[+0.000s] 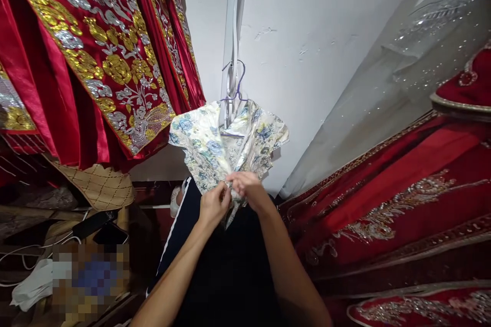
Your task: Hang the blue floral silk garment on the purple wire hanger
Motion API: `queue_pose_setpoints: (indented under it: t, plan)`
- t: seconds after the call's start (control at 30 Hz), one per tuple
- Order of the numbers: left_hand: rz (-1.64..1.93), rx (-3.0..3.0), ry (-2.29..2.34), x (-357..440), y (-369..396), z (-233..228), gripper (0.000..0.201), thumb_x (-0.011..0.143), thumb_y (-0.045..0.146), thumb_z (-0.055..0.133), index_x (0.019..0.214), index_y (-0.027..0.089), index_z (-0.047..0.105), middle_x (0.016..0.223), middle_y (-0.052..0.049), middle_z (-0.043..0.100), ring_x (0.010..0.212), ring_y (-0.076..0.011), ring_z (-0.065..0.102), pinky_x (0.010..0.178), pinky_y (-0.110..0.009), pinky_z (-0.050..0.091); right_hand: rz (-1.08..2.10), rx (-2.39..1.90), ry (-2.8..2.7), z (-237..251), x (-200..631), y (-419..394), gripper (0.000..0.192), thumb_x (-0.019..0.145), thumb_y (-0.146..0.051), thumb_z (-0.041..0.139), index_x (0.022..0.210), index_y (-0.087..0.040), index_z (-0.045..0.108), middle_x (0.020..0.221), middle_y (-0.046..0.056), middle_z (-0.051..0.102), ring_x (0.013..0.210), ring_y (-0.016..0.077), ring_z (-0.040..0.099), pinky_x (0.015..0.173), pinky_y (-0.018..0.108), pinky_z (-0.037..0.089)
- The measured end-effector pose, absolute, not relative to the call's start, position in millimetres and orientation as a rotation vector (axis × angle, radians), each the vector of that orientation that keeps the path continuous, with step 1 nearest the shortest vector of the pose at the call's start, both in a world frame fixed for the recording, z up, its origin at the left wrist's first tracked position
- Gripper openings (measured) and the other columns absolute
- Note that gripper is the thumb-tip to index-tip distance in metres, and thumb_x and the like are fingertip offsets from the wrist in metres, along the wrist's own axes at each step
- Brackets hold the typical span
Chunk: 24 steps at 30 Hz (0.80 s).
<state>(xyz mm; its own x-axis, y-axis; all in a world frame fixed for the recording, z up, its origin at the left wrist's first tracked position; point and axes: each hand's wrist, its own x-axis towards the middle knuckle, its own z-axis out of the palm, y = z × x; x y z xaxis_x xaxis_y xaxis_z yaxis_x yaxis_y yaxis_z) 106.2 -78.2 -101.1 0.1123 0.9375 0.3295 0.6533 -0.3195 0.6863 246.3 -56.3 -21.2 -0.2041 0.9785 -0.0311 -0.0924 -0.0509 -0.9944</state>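
The fingers of the left hand [215,203] are curled in, thumb and forefinger clamped on the lower front of a floral top [211,149]. The right hand [248,188] sits just beside it, a little farther off, its fingers drawn close together and pointing left, the tips against the cloth at the front; whether they pinch it, I cannot tell. A narrow end of cloth hangs down between the hands, toward the near side.

The top, pale with blue and yellow flowers, hangs in the middle of the scene, short sleeves spread left and right and neckline open. A purple hanger [241,80] carries it at the shoulders, its hook beside a pale upright strip [232,10] in front of a white wall [303,25].

On the near side, below the top, are dark trousers with a white side stripe [169,245], and a pale shoe [175,201] shows to their left.

Farther left hangs a red costume [117,69] with gold and silver embroidery. Nearer on that side lie a dark phone [111,235], a white cable [28,261] and a crumpled white item [34,286].

At right, sheer glittering fabric [383,82] slopes down the wall behind red beaded garments [387,189].
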Motion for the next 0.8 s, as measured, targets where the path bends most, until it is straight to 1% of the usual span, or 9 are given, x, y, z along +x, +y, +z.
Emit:
queue_pose_setpoints:
  t: [0.13,0.3,0.4,0.47,0.5,0.57,0.63,0.7,0.8]
  plan:
    - [0.695,2.276,1.581,102.1,-74.6,-99.5,0.017,0.094,0.031,0.049,0.086,0.023,0.061,0.068,-0.002,0.063,0.064,-0.0196,0.061,0.06,-0.027,0.032,1.346,-0.852,-1.208,59.9,259.6,-1.9,0.019,0.084,-0.033,0.069,0.078,-0.015,0.066,0.053,-0.005,0.047,0.042,0.0049,0.029,0.038,0.02,0.02]
    - [0.569,2.34,1.565,70.4,-60.1,-58.0,0.009,0.088,0.025,0.059,0.082,0.024,0.066,0.066,-0.004,0.064,0.063,-0.0216,0.061,0.062,-0.028,0.035,1.236,-0.647,-1.17,121.9,242.4,19.5,0.018,0.092,-0.028,0.057,0.079,-0.016,0.062,0.048,-0.009,0.039,0.037,0.0038,0.022,0.036,0.02,0.015]
    - [0.861,2.354,1.432,55.4,-43.9,2.1,0.022,0.093,0.032,0.058,0.112,0.025,0.067,0.078,-0.002,0.069,0.066,-0.0193,0.063,0.064,-0.027,0.039,1.16,-0.657,-1.193,112.3,230.9,1.6,0.021,0.095,-0.029,0.054,0.08,-0.016,0.062,0.05,-0.006,0.046,0.038,0.0044,0.032,0.037,0.019,0.017]
    - [1.301,2.306,1.264,54.6,-29.7,47.8,0.043,0.097,0.034,0.055,0.14,0.026,0.053,0.088,-0.001,0.071,0.065,-0.0164,0.062,0.066,-0.027,0.042,1.136,-0.673,-1.254,103.6,228.0,-9.5,0.022,0.094,-0.03,0.055,0.08,-0.015,0.063,0.051,-0.004,0.049,0.04,0.0047,0.036,0.038,0.018,0.019]
    - [1.467,2.289,1.166,57.2,-21.7,68.9,0.046,0.099,0.032,0.053,0.144,0.025,0.05,0.091,-0.001,0.071,0.066,-0.0154,0.062,0.069,-0.027,0.044,1.123,-0.676,-1.286,101.4,227.9,-12.6,0.023,0.094,-0.031,0.055,0.08,-0.015,0.064,0.051,-0.004,0.05,0.041,0.0048,0.037,0.039,0.019,0.019]
    - [1.597,2.345,0.969,66.9,-5.7,102.3,0.035,0.099,0.029,0.052,0.133,0.022,0.061,0.095,-0.003,0.072,0.073,-0.0151,0.063,0.076,-0.028,0.047,1.079,-0.671,-1.334,100.6,229.4,-12.1,0.025,0.094,-0.034,0.055,0.078,-0.016,0.064,0.05,-0.004,0.049,0.041,0.0054,0.036,0.04,0.019,0.02]
    - [1.586,2.468,0.863,79.0,7.6,121.5,0.021,0.098,0.025,0.055,0.108,0.018,0.071,0.094,-0.004,0.072,0.081,-0.0161,0.064,0.08,-0.028,0.048,1.024,-0.663,-1.353,99.4,231.6,-3.9,0.025,0.093,-0.033,0.054,0.076,-0.018,0.063,0.048,-0.006,0.045,0.041,0.006,0.033,0.041,0.02,0.021]
    - [1.566,2.579,0.869,88.4,16.2,129.0,0.017,0.097,0.023,0.057,0.092,0.015,0.071,0.089,-0.005,0.071,0.084,-0.0169,0.064,0.08,-0.028,0.048,0.956,-0.697,-1.351,90.2,233.1,8.3,0.023,0.09,-0.03,0.054,0.071,-0.019,0.061,0.046,-0.007,0.04,0.041,0.0068,0.03,0.043,0.022,0.021]
    - [1.742,2.516,0.983,84.4,23.9,130.8,0.017,0.097,0.021,0.056,0.089,0.015,0.069,0.088,-0.005,0.07,0.084,-0.0166,0.062,0.082,-0.029,0.047,0.892,-0.881,-1.334,55.6,233.6,21.4,0.021,0.082,-0.026,0.056,0.062,-0.019,0.06,0.047,-0.006,0.041,0.043,0.0081,0.031,0.045,0.023,0.021]
